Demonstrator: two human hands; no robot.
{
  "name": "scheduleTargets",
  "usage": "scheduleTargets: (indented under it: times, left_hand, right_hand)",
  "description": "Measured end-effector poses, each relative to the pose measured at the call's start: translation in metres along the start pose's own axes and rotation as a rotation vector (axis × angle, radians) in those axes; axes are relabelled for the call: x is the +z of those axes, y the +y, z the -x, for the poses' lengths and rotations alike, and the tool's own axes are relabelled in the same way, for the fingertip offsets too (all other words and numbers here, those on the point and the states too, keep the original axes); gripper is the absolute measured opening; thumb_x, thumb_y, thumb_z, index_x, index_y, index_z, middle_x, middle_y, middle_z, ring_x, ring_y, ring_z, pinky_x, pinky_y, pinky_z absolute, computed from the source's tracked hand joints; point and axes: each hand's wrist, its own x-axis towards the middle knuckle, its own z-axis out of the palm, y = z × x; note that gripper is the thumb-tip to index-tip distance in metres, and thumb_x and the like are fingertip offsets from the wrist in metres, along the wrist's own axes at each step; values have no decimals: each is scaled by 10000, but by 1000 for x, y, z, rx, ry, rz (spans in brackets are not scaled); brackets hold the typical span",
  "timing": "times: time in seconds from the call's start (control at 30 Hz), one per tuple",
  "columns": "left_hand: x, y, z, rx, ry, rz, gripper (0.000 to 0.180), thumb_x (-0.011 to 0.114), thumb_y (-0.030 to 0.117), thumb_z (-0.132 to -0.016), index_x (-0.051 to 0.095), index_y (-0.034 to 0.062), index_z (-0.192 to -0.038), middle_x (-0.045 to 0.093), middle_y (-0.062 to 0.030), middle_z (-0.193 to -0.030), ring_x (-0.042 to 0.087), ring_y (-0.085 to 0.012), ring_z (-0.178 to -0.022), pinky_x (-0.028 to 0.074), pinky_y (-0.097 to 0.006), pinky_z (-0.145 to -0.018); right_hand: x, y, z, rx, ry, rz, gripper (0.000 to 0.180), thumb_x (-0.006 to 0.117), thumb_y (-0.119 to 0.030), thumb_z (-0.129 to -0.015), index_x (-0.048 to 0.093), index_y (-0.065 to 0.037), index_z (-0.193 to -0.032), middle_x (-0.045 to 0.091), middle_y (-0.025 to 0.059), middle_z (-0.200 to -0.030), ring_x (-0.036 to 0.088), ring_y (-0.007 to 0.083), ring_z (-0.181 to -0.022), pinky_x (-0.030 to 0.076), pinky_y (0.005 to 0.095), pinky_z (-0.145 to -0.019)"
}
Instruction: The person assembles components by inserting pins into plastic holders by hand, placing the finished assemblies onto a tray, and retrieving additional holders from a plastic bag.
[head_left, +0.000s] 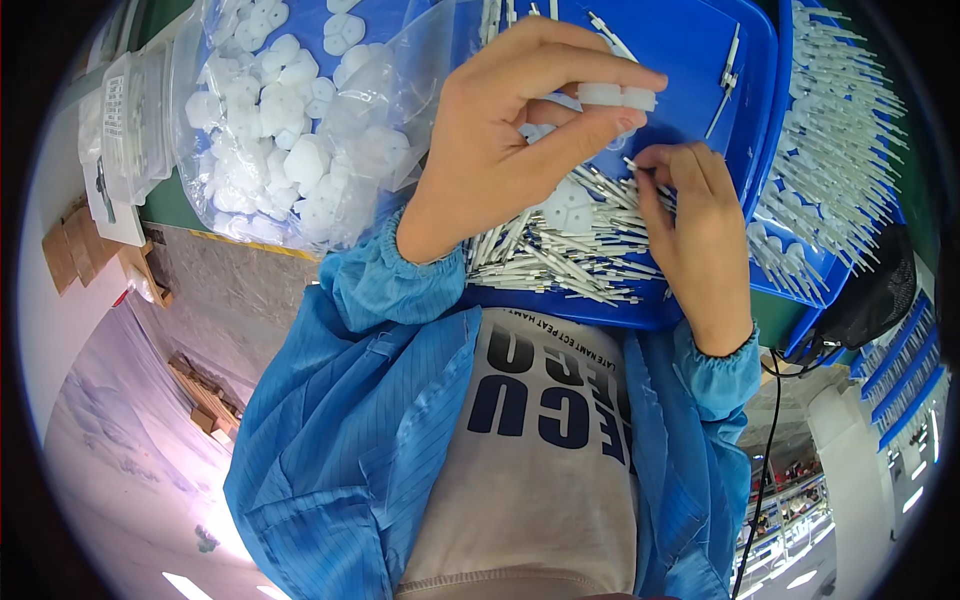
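My left hand [535, 120] pinches a white lobed plastic piece [617, 97] between thumb and fingers, so its edge faces me. Lower and to the right, my right hand [697, 215] has thumb and forefinger closed on a thin white rod with a metal tip [632, 164]; most of that rod is hidden by the fingers. The two held parts are apart. Beneath both hands lies a heap of similar white rods [560, 255] in a blue tray [640, 313], with a loose white lobed piece [568, 207] on top of them.
On the left, a clear plastic bag [395, 115] holds many white lobed pieces [262, 110]. A longer metal-and-white rod [728, 75] leans at the tray's right side. Farther right stands another blue tray [775, 215] packed with rods set upright in lobed pieces [835, 130]. A black bag [875, 290] sits beside it.
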Motion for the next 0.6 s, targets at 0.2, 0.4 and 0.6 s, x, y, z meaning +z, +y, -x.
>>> scheduleTargets:
  times: [0.2,0.4,0.6]
  left_hand:
    - [-2,19,5,-279,43,74,242,722,54,-869,725,45,-1111,657,-54,-917,624,-86,-656,480,-189,-500]
    - [6,12,6,-213,65,255,234,657,33,-915,697,34,-1145,698,-101,-1017,704,-138,-780,533,-212,-533]
    - [4,7,5,-227,86,194,312,658,-6,-901,626,24,-1209,697,-115,-1016,706,-136,-801,530,-199,-543]
  right_hand:
    - [-9,3,-11,-54,101,-112,153,647,1,-804,551,7,-923,609,136,-883,572,288,-748,468,381,-647]
    - [-20,-16,-3,347,29,-497,84,585,-38,-903,531,3,-953,572,74,-678,488,118,-533,391,282,-501]
    - [-14,-21,-2,172,88,-470,82,578,-64,-959,598,16,-962,602,97,-726,545,173,-573,436,278,-544]
